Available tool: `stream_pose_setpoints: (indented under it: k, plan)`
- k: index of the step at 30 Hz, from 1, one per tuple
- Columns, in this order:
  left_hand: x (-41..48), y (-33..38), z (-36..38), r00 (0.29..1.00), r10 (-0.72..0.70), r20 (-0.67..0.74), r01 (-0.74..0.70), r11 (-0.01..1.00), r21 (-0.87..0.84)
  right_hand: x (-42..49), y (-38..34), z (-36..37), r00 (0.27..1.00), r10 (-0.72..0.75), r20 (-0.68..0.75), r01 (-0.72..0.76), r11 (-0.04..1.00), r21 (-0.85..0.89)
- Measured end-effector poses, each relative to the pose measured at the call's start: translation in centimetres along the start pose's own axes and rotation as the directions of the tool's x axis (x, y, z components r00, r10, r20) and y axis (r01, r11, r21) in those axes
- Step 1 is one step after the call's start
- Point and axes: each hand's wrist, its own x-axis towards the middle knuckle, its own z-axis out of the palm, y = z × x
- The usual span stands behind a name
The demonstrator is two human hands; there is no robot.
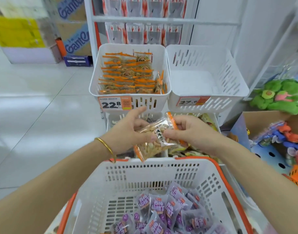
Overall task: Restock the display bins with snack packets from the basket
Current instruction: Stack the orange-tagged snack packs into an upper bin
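Orange-edged packets (128,76) fill one bin (131,45) beyond your left hand (128,130) and right hand (192,134). Both hands pinch the held packets (155,141) between them. The empty bin (204,81) and the purple packets (161,208) below are left to do.

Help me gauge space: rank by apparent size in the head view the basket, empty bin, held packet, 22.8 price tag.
1. shopping basket, nearest the camera, so inflated
2. empty display bin
3. held snack packet
4. 22.8 price tag
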Motion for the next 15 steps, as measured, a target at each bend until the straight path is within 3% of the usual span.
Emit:
stream_pose_setpoints:
  k: [3,5,7,11,15]
  plan:
    - [4.5,2.1,-2.7,0.979,0.110,-0.171,-0.094,0.991,0.098,3.6,-3.0,-2.8,0.953,-0.110,-0.282,0.104,0.994,-0.037]
    - [8.2,3.1,-4.7,0.937,0.185,-0.297,-0.134,0.974,0.182,6.7,-4.8,-5.1,0.847,-0.204,-0.491,0.099,0.968,-0.231]
    - [11.9,3.7,-6.4,0.929,0.230,-0.290,-0.099,0.910,0.404,10.6,-6.2,-7.2,0.736,-0.303,-0.605,0.033,0.909,-0.416]
    - [18.1,2.7,-7.2,0.977,0.171,-0.129,-0.009,0.633,0.774,18.9,-7.0,-9.3,0.628,-0.375,-0.682,-0.032,0.863,-0.504]
    - [22.1,0.7,-6.8,0.990,0.086,-0.113,0.064,0.441,0.895,24.0,-6.0,-9.0,0.673,-0.384,-0.632,-0.219,0.713,-0.666]
